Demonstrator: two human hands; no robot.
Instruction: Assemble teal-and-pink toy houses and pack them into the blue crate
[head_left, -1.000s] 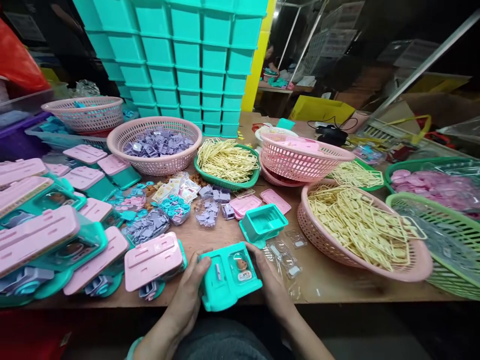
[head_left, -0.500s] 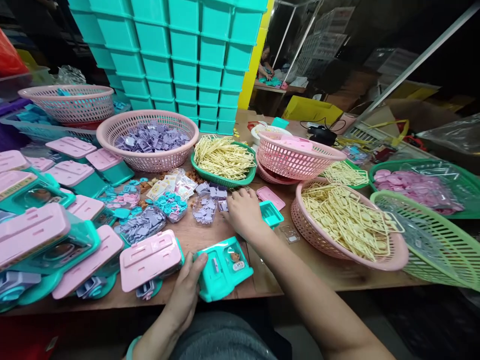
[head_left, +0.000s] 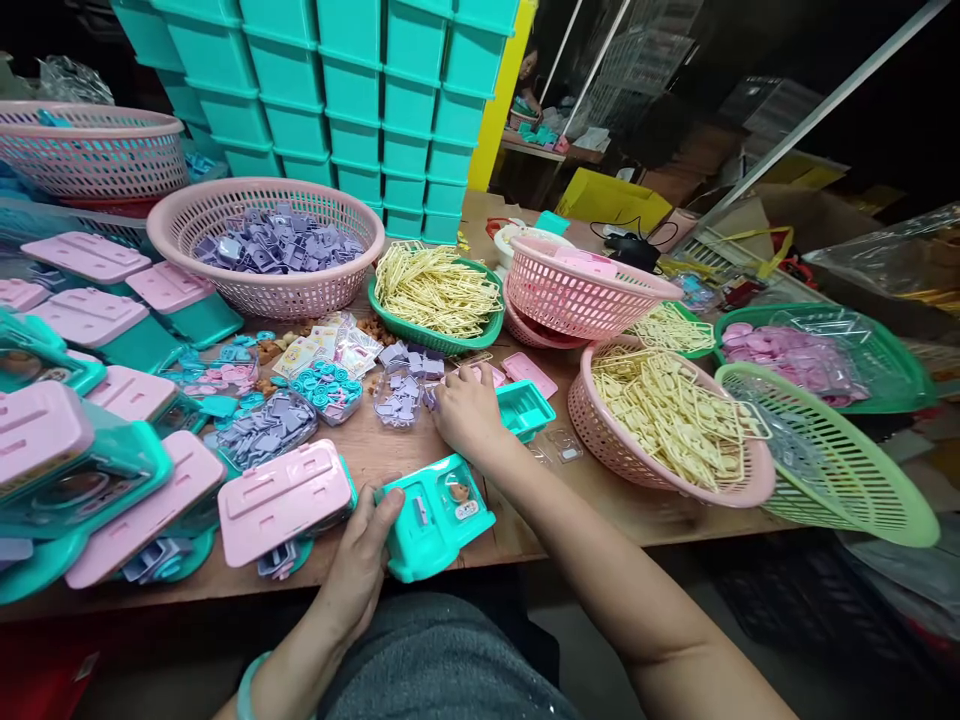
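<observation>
My left hand [head_left: 369,530] is closed on the near-left edge of a teal plastic toy case [head_left: 431,535]. A clear front, a small purple piece and a brown bear figure show on the case. My right hand [head_left: 471,415] is farther out over the table, fingers curled down at a small purple plastic part [head_left: 430,397] that shows beside the fingertips; the fingers hide most of it. Close to its left are a clear tray of purple parts [head_left: 397,398] and loose purple parts [head_left: 411,360]. A teal open box [head_left: 525,408] and a pink lid [head_left: 529,372] lie to its right.
Pink-lidded teal cases [head_left: 285,500] crowd the left. Behind are a pink basket of purple parts [head_left: 169,220] and a green basket of yellow frames [head_left: 491,335]. Another pink basket [head_left: 581,420] stands right. Teal bins [head_left: 352,100] rise at the back; a person [head_left: 529,85] sits beyond.
The view has shifted a little, with most things sliding left and up. The teal case stays in my left hand. My right hand remains by the purple parts, and more of the teal open box shows.
</observation>
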